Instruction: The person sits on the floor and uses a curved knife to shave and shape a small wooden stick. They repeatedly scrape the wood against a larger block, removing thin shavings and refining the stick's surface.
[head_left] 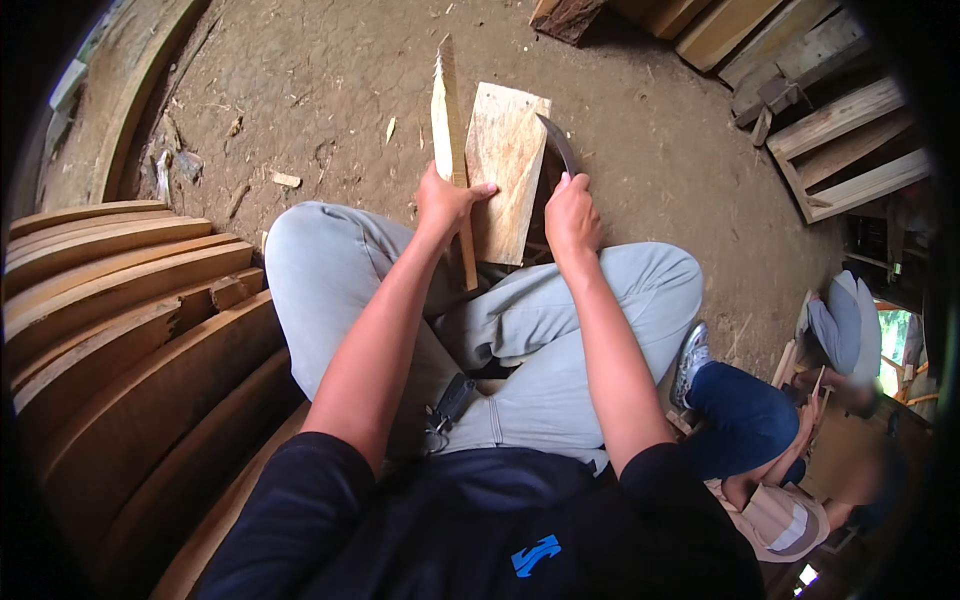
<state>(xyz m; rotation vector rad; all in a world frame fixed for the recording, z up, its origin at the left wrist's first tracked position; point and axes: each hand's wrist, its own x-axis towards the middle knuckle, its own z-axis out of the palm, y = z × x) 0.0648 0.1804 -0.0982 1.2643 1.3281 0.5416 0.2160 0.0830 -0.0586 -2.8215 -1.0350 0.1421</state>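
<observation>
My left hand is closed around a narrow wooden strip with a splintered far end, which stands out in front of my knees. Its thumb reaches right, onto the face of a flat, pale wooden board. The board is tilted up between my hands, its lower end by my crossed legs. In my right hand is a tool with a dark curved blade, like a sickle; its handle is hidden in the fist. The blade's tip is close to the board's upper right corner.
Stacked wooden planks rise at my left. Wood chips lie on the dirt floor. A wooden frame and timber stand at the far right. Close on my right, a person in dark blue trousers sits holding a thin stick.
</observation>
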